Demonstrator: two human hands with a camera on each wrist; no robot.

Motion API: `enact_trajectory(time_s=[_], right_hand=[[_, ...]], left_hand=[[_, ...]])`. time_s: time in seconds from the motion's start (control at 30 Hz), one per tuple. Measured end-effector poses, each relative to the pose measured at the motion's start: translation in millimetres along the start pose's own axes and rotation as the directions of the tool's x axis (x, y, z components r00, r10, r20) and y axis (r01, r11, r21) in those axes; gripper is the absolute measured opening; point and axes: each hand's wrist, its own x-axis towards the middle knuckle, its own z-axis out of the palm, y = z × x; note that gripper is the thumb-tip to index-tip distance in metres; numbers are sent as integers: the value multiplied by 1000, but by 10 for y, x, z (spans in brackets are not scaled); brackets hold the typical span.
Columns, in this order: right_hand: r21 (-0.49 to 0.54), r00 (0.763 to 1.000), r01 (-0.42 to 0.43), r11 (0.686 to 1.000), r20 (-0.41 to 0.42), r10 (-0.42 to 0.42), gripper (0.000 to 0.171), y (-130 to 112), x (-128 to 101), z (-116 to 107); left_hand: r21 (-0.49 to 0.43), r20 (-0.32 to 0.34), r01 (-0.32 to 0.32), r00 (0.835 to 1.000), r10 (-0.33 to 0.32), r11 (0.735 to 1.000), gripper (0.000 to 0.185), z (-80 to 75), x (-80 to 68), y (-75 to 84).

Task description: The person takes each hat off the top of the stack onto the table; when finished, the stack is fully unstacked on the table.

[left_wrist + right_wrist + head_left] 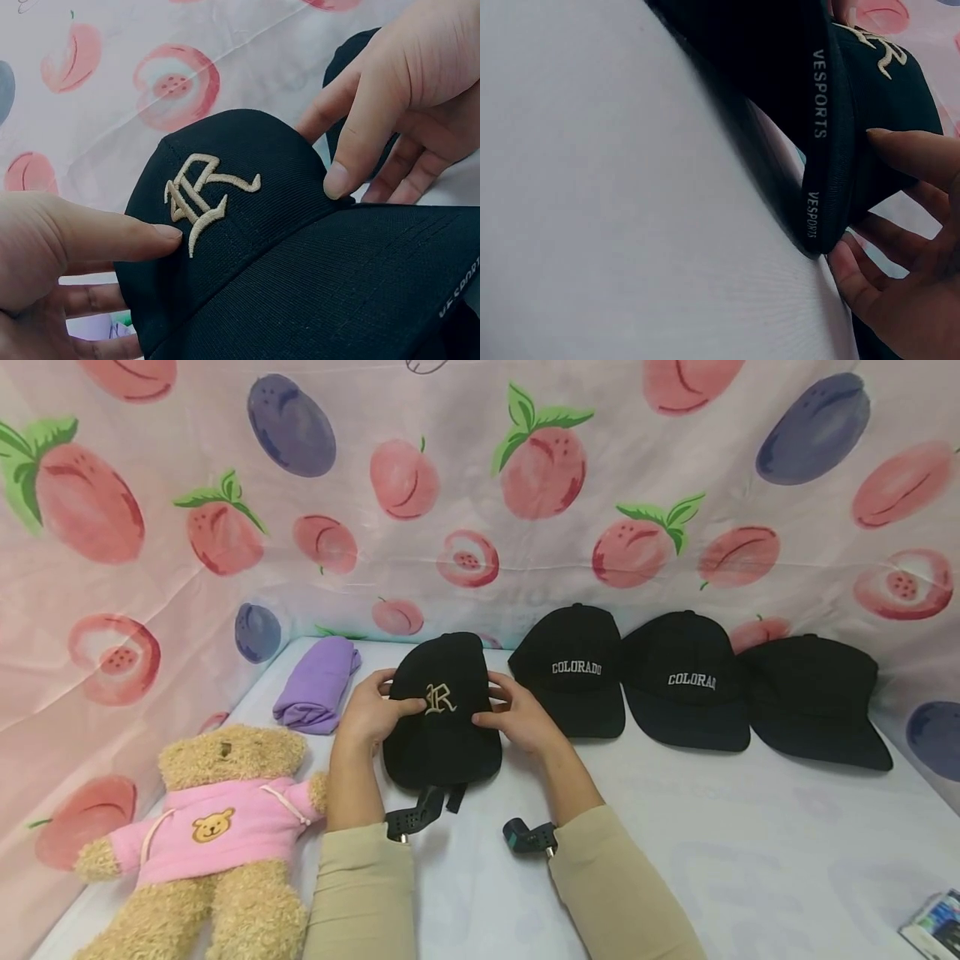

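While the R cap (442,714) sits just left of the Colorado cap (573,672), brim toward me, my left hand (372,710) and right hand (517,714) pinch its crown from opposite sides, equally near.

Teddy bear (202,835), purple cloth (318,683), three black caps (690,681)

Black cap (442,718): matt woven cloth, embroidered emblem. Teddy bear (217,835): fuzzy plush. Table cover (675,860): smooth white cloth.
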Motion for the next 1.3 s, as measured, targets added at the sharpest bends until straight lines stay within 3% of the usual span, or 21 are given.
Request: enact_trajectory(time_s=[0.63, 1.1, 1.3], right_hand=[[-57, 999, 26, 998, -19, -27, 73, 12, -11, 14], [-97, 998, 32, 995, -54, -38, 76, -15, -19, 42], [-100, 993, 8, 995, -112, -19, 78, -49, -6, 52]], left_hand=[[16, 11, 3, 1000, -3, 1000, 78, 22, -7, 15], [89, -38, -40, 998, 43, 995, 75, 70, 7, -10], [143, -60, -82, 994, 91, 986, 75, 82, 17, 36]])
